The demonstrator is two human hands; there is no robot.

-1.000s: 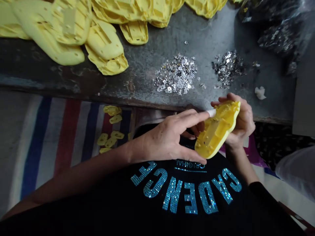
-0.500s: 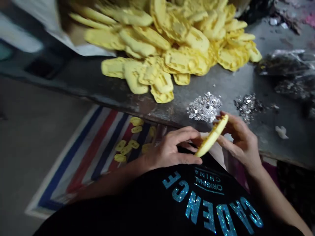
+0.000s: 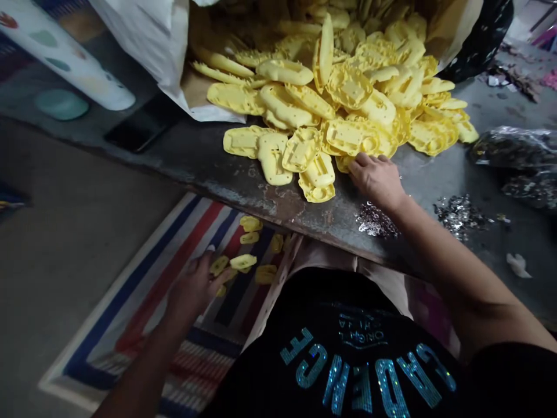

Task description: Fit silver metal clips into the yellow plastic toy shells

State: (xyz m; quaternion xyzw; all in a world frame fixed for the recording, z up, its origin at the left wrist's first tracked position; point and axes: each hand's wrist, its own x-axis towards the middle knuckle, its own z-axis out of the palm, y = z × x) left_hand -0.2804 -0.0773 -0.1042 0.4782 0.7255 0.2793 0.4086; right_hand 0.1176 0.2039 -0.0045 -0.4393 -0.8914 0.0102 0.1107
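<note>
My left hand (image 3: 194, 287) reaches low over the striped sheet at the left, thumb and fingers apart. Just beyond its fingertips is a pale yellow plastic shell (image 3: 243, 262), brighter than the shells around it; whether it is falling or lying there I cannot tell. At the front of the heap of yellow plastic shells (image 3: 348, 136) on the table, my right hand (image 3: 376, 179) has its fingers curled down over the edge of a shell (image 3: 343, 163). The hand partly covers that shell. Small shiny metal pieces (image 3: 375, 220) lie beneath my right wrist.
Behind the heap a paper-lined sack (image 3: 174, 64) gapes, full of shells. A dark phone (image 3: 141, 125) and a patterned white cylinder (image 3: 87, 67) lie left. On the right are another metal pile (image 3: 460, 216) and plastic bags (image 3: 517, 148). Below the table edge is the striped sheet (image 3: 167, 278).
The shell held in both hands before my body has left them. My left hand has swung down left over the sheet; my right hand has moved forward to the heap. The view has shifted.
</note>
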